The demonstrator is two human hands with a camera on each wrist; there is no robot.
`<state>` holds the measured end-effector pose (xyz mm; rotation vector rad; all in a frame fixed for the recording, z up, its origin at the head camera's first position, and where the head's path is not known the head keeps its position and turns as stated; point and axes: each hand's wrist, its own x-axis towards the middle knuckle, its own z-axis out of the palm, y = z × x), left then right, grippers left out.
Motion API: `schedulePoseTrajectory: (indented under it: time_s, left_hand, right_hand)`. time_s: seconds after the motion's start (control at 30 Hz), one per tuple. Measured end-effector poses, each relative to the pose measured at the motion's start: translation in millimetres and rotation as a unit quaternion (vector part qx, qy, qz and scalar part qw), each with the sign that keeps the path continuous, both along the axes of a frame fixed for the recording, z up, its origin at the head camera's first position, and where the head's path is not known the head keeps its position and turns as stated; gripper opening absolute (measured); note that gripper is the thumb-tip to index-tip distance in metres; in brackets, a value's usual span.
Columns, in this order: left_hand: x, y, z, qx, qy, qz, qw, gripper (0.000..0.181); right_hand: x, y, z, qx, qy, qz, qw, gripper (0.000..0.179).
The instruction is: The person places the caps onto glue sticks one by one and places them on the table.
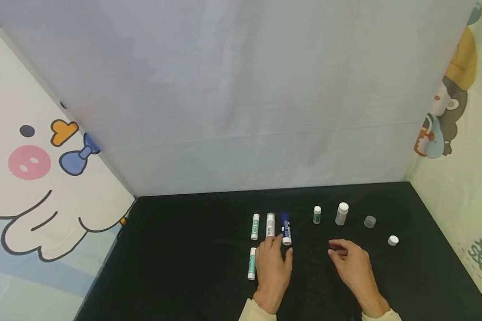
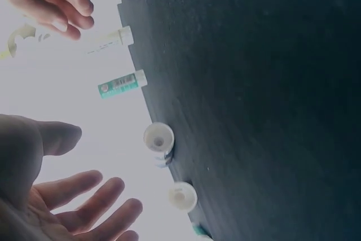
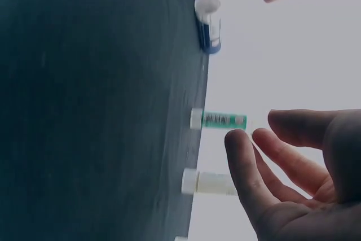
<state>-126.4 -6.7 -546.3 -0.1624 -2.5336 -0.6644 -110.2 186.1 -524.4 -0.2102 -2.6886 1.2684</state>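
Observation:
In the head view my left hand (image 1: 272, 269) is over the table with its fingers spread, holding nothing. Its fingertips overlap the lower end of a white glue stick (image 1: 270, 223). Beside that lies a blue glue stick with a white end (image 1: 286, 229); two green-and-white sticks (image 1: 255, 226) lie to the left, one nearer me. My right hand (image 1: 355, 272) hovers with loosely bent fingers and nothing in them. Beyond it stand a small green bottle with a white cap (image 1: 317, 215) and a larger translucent white-capped bottle (image 1: 342, 214). The right wrist view shows the green bottle (image 3: 223, 119) past my fingertips.
Right of the bottles sit a small clear cup (image 1: 370, 221) and a loose white cap (image 1: 393, 240). Black cloth (image 1: 184, 254) covers the table. A grey curtain (image 1: 245, 98) hangs behind, with printed cloths at both sides.

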Motion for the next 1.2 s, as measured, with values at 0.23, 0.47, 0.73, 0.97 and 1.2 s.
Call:
schedulePoseTrajectory:
  time_s: [0.23,0.47,0.73,0.97,1.2]
  left_hand:
    - [-3.9,11.0,-0.4,0.004,-0.016,-0.012,0.9998,0.038]
    - [-7.8,19.2,0.6,0.004,-0.009,-0.027,0.9996,0.039]
    - [-9.8,25.5,2.7,-0.001,-0.004,-0.034,0.9994,0.041]
    - [-12.5,31.3,3.6,0.005,-0.010,-0.045,0.9989,0.041]
    - [-14.2,39.7,4.5,0.006,-0.029,-0.057,0.9979,0.042]
  right_hand:
    - [0.0,25,-2.4,0.018,0.005,-0.034,0.9992,0.021]
    - [-0.5,43,-4.6,0.025,0.016,-0.063,0.9976,0.020]
    - [-1.5,59,-3.1,0.037,0.014,-0.085,0.9956,0.021]
    - [-0.4,72,-3.2,0.041,0.005,-0.102,0.9939,0.022]
    - [3.2,82,-5.7,0.046,-0.001,-0.121,0.9916,0.022]
